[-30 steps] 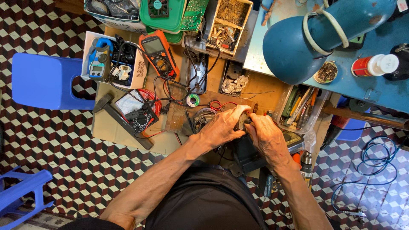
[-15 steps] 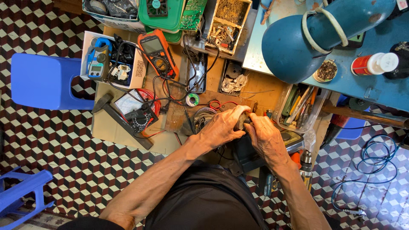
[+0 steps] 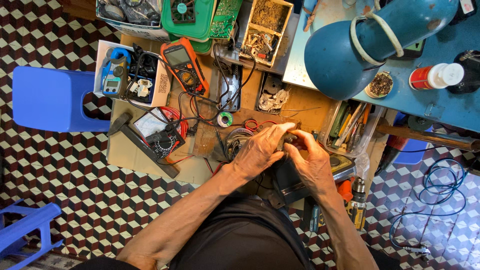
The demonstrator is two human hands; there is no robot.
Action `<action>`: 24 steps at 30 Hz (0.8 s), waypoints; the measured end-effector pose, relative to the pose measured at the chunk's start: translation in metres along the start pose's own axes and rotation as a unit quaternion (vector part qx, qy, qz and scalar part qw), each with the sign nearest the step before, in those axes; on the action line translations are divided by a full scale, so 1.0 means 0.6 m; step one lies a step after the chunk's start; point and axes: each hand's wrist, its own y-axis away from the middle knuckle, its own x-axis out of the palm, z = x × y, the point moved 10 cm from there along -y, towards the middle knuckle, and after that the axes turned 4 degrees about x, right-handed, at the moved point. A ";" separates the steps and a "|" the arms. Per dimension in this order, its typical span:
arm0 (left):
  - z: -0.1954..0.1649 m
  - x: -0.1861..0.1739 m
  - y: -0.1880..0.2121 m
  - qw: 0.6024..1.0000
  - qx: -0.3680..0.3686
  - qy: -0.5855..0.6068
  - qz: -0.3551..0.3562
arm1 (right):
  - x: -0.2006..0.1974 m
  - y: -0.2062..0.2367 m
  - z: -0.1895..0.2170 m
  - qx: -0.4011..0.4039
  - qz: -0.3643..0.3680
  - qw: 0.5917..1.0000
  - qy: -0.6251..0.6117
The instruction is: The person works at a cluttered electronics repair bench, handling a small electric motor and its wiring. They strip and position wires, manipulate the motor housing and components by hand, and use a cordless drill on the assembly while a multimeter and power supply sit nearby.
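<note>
My left hand (image 3: 261,149) and my right hand (image 3: 312,161) meet over the middle of a cluttered wooden workbench (image 3: 150,160). Together they pinch a small dark part (image 3: 290,137) between the fingertips; most of it is hidden by my fingers. A dark metal box (image 3: 292,182) sits just under my right hand. A coil of wire (image 3: 236,137) lies beside my left hand, with red wires (image 3: 257,123) just beyond it.
An orange multimeter (image 3: 184,64), an analog meter (image 3: 162,135), a blue clamp meter (image 3: 114,75) and a solder roll (image 3: 225,119) lie to the left. A tray of tools (image 3: 350,125) sits right, under a large blue lamp (image 3: 360,45). A blue stool (image 3: 52,97) stands far left.
Both hands stay together on the small part; my fingers have shifted slightly around it. Nothing else has moved.
</note>
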 end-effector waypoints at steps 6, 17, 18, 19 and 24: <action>-0.005 -0.023 0.001 0.999 -0.009 0.006 -0.049 | 0.016 -0.002 -0.021 0.058 -0.009 0.988 -0.143; 0.029 -0.021 0.008 0.998 -0.051 0.025 -0.033 | 0.031 -0.001 -0.071 0.094 -0.028 0.952 -0.291; 0.034 -0.017 0.008 0.997 -0.061 0.031 -0.022 | 0.032 -0.001 -0.072 0.098 -0.028 0.952 -0.289; 0.039 -0.013 0.007 0.997 -0.072 0.037 -0.011 | 0.032 0.000 -0.072 0.102 -0.027 0.952 -0.286; 0.089 0.015 0.022 0.952 -0.177 0.237 0.084 | 0.028 -0.001 -0.054 0.105 -0.016 0.959 -0.262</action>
